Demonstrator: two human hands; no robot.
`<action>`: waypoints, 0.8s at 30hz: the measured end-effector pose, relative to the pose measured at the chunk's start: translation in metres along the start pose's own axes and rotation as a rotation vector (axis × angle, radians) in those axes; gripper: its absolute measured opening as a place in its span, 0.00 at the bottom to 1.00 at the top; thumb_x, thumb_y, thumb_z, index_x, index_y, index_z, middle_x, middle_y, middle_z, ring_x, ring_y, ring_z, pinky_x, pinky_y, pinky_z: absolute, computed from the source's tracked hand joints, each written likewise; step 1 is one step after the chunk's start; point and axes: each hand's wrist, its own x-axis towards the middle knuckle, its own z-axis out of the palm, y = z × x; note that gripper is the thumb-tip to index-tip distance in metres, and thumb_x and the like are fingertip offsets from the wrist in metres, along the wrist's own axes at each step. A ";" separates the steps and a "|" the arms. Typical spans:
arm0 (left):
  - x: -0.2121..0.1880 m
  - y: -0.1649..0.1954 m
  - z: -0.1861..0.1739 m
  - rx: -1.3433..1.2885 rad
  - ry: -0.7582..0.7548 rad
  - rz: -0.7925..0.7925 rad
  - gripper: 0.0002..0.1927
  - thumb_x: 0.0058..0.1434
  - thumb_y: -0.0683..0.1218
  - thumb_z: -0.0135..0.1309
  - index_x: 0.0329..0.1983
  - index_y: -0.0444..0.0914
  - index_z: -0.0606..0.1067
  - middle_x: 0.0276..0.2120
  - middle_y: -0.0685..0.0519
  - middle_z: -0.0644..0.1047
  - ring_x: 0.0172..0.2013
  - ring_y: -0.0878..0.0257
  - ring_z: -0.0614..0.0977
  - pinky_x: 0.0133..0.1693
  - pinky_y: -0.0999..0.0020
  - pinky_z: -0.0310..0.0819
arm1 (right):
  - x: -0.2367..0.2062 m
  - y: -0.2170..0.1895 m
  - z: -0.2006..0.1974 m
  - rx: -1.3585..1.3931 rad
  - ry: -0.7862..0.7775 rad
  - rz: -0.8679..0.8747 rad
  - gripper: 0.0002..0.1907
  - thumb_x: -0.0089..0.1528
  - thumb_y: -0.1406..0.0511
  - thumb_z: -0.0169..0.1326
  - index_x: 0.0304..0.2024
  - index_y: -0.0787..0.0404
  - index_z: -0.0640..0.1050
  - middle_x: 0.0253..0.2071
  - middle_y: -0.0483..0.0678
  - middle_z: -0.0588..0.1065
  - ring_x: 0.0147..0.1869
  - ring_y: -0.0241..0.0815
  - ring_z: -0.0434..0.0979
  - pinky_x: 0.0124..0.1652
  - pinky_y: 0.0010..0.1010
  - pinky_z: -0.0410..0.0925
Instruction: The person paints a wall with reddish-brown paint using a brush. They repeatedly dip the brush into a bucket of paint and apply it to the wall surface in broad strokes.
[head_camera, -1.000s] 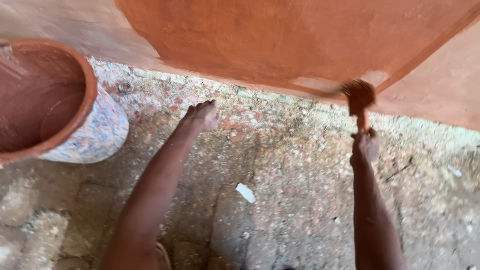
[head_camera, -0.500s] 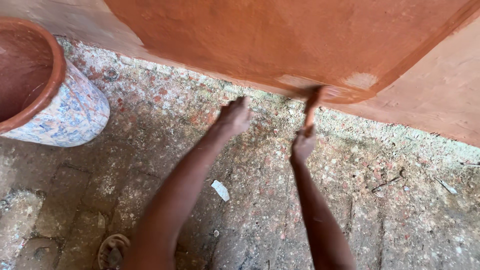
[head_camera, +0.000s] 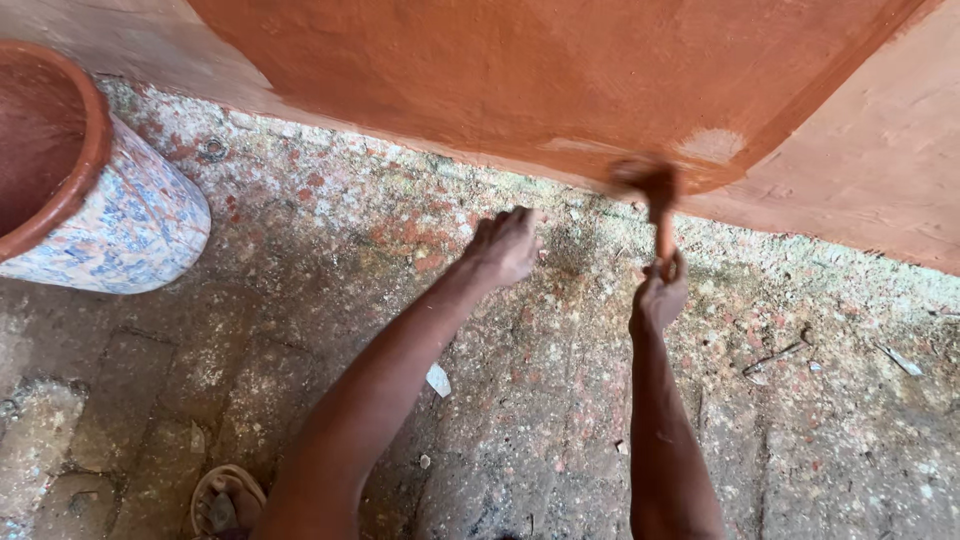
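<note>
Rust-red paint coats the one brush (head_camera: 652, 190), whose blurred head meets the lower edge of the orange-red wall (head_camera: 520, 80) beside a pale unpainted patch. One right hand (head_camera: 658, 298) grips the brush's thin handle, fingers curled tight round it, the arm reaching up from the bottom of the view. One left hand (head_camera: 505, 245) is just to its left, empty, its fingers loosely bent and hanging over the ground close to the base of the wall; whether the fingertips touch the ground cannot be told. The two hands are near each other but apart. Below them lies rough, speckled stone paving (head_camera: 800, 420), stained with reddish flecks. One small white scrap (head_camera: 438, 380) lies on it under the left forearm, and a few thin twigs (head_camera: 775, 358) lie to the right of the right arm. One bucket (head_camera: 130, 225) stands well apart at the far left, its outside mottled blue and white, its rim and inner wall smeared red-brown; the view cuts it off, so how much paint it holds cannot be told. One sandal (head_camera: 225, 498) shows at the bottom edge.
</note>
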 end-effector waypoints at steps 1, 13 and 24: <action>0.000 -0.008 0.000 0.008 0.017 -0.015 0.21 0.71 0.45 0.48 0.65 0.36 0.62 0.46 0.46 0.73 0.38 0.58 0.76 0.39 0.61 0.78 | 0.001 0.005 -0.002 0.038 0.089 -0.026 0.22 0.73 0.61 0.47 0.68 0.60 0.68 0.47 0.52 0.79 0.38 0.35 0.78 0.35 0.23 0.72; 0.005 -0.011 0.011 0.045 0.123 -0.004 0.18 0.69 0.43 0.50 0.61 0.39 0.65 0.45 0.49 0.72 0.42 0.58 0.74 0.46 0.56 0.72 | -0.025 -0.001 0.005 0.048 -0.354 -0.180 0.29 0.70 0.60 0.51 0.72 0.60 0.65 0.49 0.53 0.79 0.40 0.39 0.78 0.33 0.28 0.72; 0.007 0.009 -0.001 0.089 0.147 0.161 0.17 0.69 0.47 0.50 0.58 0.37 0.66 0.43 0.47 0.73 0.39 0.57 0.76 0.43 0.54 0.75 | 0.005 -0.010 -0.016 0.309 0.203 -0.050 0.29 0.68 0.59 0.53 0.69 0.59 0.65 0.54 0.52 0.77 0.45 0.37 0.79 0.43 0.26 0.76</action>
